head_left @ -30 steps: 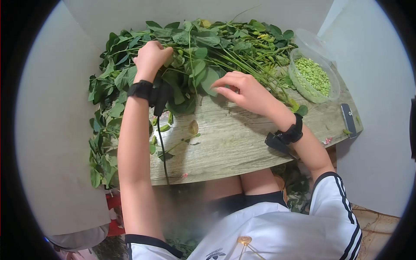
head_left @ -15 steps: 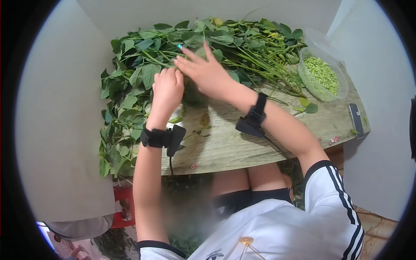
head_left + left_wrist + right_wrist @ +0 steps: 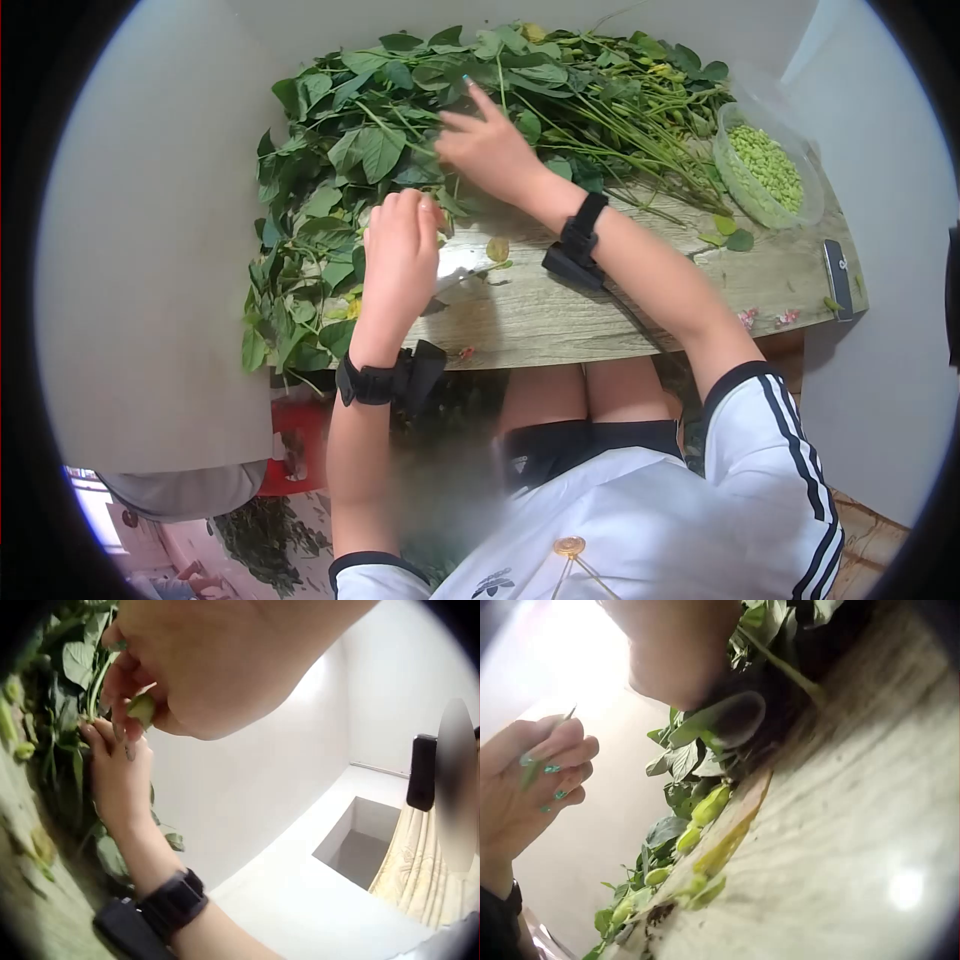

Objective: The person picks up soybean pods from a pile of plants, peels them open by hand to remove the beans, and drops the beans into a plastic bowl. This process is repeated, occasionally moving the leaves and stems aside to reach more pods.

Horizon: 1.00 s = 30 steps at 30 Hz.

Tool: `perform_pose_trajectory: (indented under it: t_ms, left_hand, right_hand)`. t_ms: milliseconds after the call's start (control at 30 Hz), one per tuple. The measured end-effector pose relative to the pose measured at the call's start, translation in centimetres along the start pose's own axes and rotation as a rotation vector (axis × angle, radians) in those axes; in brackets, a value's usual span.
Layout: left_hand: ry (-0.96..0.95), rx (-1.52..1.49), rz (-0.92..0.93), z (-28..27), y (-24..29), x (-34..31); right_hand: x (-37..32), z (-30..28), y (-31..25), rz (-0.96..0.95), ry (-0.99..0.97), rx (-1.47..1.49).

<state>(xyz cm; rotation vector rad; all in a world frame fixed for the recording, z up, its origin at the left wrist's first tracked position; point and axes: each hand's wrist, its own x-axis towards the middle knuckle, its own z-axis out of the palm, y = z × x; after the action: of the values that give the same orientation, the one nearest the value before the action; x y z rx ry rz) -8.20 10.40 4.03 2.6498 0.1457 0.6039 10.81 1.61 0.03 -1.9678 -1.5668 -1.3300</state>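
In the head view my left hand is over the near left part of the table, its fingers curled inward. The left wrist view shows a green soybean pod pinched in those fingers. Seen from the right wrist, the pod's thin tip sticks out above the thumb of that hand. My right hand reaches over the heap of leafy soybean stalks, index finger straight and pointing away, fingers spread. Loose green pods lie at the heap's near edge, close to a yellow leaf.
A clear plastic tub of shelled green beans stands at the table's right, its clear lid behind. A dark phone-like object lies by the right edge. White panels border the table. Cables trail from the wrist cameras.
My left hand has come back from the heap toward the table's near side. My right hand has moved leftward and farther over the stalks, its fingers now spread.
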Motion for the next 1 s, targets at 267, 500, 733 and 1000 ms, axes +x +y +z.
perform_pose_trajectory:
  t_ms: [267, 500, 733, 1000]
  left_hand:
    - [0.118, 0.275, 0.418, 3.2, -2.2, 4.0]
    - [-0.261, 0.338, 0.305, 5.4, -4.8, 3.9]
    - [0.255, 0.197, 0.39, 2.3, 7.5, 3.7]
    - [-0.135, -0.096, 0.393, 10.4, 10.5, 3.3]
  right_hand:
    - [0.5, -4.7, -1.9, 0.169, -0.192, -0.044]
    - [-2.7, -9.4, -1.4, 0.507, -0.252, 0.388]
    - [-9.1, -16.4, 5.8, 0.837, -0.35, 0.787]
    - [-11.2, -19.0, 7.9, 1.049, -0.43, 1.019]
